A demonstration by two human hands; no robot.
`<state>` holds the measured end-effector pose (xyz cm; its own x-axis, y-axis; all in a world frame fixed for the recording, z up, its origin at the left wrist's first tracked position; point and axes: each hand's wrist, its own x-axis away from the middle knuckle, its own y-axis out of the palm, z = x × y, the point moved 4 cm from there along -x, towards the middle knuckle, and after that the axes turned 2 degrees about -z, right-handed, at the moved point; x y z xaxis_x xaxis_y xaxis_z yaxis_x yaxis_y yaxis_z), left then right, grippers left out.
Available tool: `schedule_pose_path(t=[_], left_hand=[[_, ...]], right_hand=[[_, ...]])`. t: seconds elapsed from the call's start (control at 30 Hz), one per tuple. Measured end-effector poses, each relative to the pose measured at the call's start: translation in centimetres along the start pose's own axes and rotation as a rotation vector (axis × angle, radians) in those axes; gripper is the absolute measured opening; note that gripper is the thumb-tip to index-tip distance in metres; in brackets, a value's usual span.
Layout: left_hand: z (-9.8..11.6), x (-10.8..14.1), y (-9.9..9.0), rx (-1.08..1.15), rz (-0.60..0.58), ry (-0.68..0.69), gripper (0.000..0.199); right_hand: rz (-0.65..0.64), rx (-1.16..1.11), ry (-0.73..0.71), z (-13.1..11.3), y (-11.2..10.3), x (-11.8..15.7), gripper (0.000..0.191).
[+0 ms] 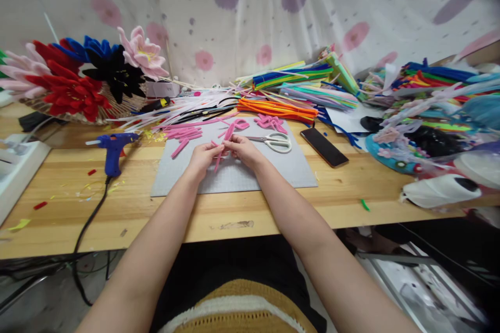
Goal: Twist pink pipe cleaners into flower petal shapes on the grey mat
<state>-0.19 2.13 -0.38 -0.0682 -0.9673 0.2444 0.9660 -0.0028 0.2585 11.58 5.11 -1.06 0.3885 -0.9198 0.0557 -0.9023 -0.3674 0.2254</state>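
Observation:
Above the grey mat, my left hand and my right hand meet, fingers pinched on pink pipe cleaners that form a loop at the top. A loose pink end points down between the hands. Cut pink pieces lie on the mat to the left, and a folded pink shape rests at its back right. Scissors with white handles lie beside my right hand, their blades pointing toward it.
A blue glue gun with a black cord stands at the left, near fuzzy flowers. Colourful pipe cleaner bundles line the back. A phone and a white spool lie to the right.

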Motion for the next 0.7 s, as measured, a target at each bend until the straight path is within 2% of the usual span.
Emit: schedule_pose_path(t=[0.13,0.33,0.43,0.5,0.53,0.63,0.67,0.7], left_hand=[[-0.1,0.3,0.3,0.089,-0.130,-0.132,0.011],[-0.5,0.8,0.3,0.431,-0.169,-0.450,0.021],[-0.7,0.8,0.7,0.465,-0.205,-0.483,0.018],[-0.7,0.6,0.7,0.349,-0.135,-0.372,0.009],[-0.5,0.5,0.5,0.258,-0.043,-0.253,0.006],[1.1,1.0,-0.5,-0.077,0.329,0.260,0.019],[1.7,1.5,-0.6,-0.190,0.408,0.413,0.020],[2.0,1.8,-0.6,-0.297,0.432,0.524,0.019]], right_hand=[[-0.039,-0.070,-0.017,-0.2,0.0,0.0,0.033],[-0.076,-0.141,-0.046,-0.7,0.9,0.3,0.033],[-0.049,-0.143,-0.060,-0.7,0.9,0.1,0.036],[0.013,-0.112,-0.083,-0.7,0.5,-0.1,0.037],[0.052,-0.084,-0.099,-0.7,0.2,-0.2,0.038],[0.171,0.024,-0.144,-1.0,-0.5,-0.3,0.036],[0.198,0.055,-0.152,-1.0,-0.6,-0.4,0.036],[0.215,0.080,-0.157,-1.1,-0.7,-0.4,0.036]])
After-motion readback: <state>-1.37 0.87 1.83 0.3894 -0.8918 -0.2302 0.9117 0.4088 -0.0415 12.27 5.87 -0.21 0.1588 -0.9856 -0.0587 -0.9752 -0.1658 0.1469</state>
